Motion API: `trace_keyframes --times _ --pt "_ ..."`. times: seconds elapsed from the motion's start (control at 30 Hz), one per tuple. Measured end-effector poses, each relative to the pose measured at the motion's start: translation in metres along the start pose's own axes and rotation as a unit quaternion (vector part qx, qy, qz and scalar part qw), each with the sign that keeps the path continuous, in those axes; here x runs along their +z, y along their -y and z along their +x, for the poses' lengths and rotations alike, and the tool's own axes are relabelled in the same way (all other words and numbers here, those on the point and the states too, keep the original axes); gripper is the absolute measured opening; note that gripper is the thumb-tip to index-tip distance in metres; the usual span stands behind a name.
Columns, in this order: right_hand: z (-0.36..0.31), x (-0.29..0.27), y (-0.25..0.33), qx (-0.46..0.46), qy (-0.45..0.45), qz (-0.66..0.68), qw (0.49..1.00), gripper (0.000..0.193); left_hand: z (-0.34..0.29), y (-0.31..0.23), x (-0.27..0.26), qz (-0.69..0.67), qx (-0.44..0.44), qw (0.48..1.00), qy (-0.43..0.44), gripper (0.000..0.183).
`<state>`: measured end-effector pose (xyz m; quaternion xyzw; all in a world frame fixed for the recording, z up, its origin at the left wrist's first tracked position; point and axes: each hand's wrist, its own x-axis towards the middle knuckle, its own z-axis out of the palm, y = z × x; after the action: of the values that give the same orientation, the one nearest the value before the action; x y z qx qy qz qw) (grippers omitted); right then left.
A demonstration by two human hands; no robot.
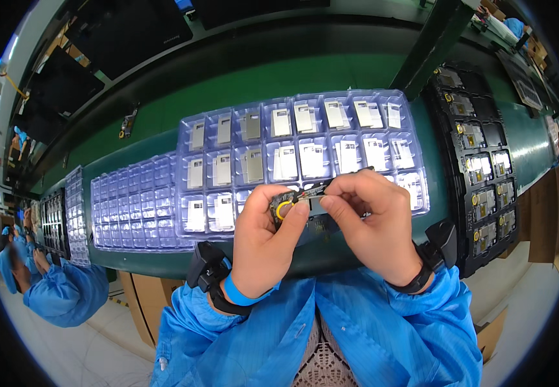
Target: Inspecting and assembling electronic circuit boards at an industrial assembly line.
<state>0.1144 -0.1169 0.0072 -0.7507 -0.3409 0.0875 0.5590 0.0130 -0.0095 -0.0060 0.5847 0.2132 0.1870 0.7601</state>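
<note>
Circuit board (284,211) with a yellow ring is mid-handling, centre of the clock, up off the surface (344,76). Left hand (263,226): thumb and fingers clamped on the board's left end. Right hand (382,213): thumb and index finger closed at its right end; a silvery strip shows between the two thumbs, can't tell if it's a separate part.

Progress, judging from the layout: this board looks unfinished. At 3 o'clock, the black tray (484,106) looks largely filled: boards (482,201) fill the left column and the lower right column, while the upper right slots show dark, no boards. At 12, the clear tray (262,145) has plenty of metal plates (280,122) left, several per compartment in places. Second clear tray (134,206) at 9, no plates visible in its cells. One loose board (126,124) lies at 10.

Edges/room: plate tray sits just beyond the hands, its near side partly hidden by them. Most open room is the green strip at 12, past that tray. Green post (435,51) between 1 and 2 limits reach there. Surface's near edge runs along 6, close to the wrists. Co-worker's blue sleeve (69,290) at 8, well apart.
</note>
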Motion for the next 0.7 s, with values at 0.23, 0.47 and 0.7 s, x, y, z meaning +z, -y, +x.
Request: trace_keyframes --times 0.23,0.47,0.7 --pt "-0.003 -0.004 0.001 -0.090 -0.053 -0.070 0.992 0.014 -0.005 0.001 0.007 -0.008 0.036 0.999 -0.024 0.018" --pt "-0.008 -0.009 -0.005 -0.105 -0.081 -0.046 0.990 0.019 -0.004 0.005 0.007 -0.016 0.051 0.998 -0.041 0.018" --pt "0.003 -0.021 -0.004 -0.069 -0.074 -0.038 0.994 0.029 -0.005 0.001 0.004 -0.003 0.057 0.998 -0.031 0.017"
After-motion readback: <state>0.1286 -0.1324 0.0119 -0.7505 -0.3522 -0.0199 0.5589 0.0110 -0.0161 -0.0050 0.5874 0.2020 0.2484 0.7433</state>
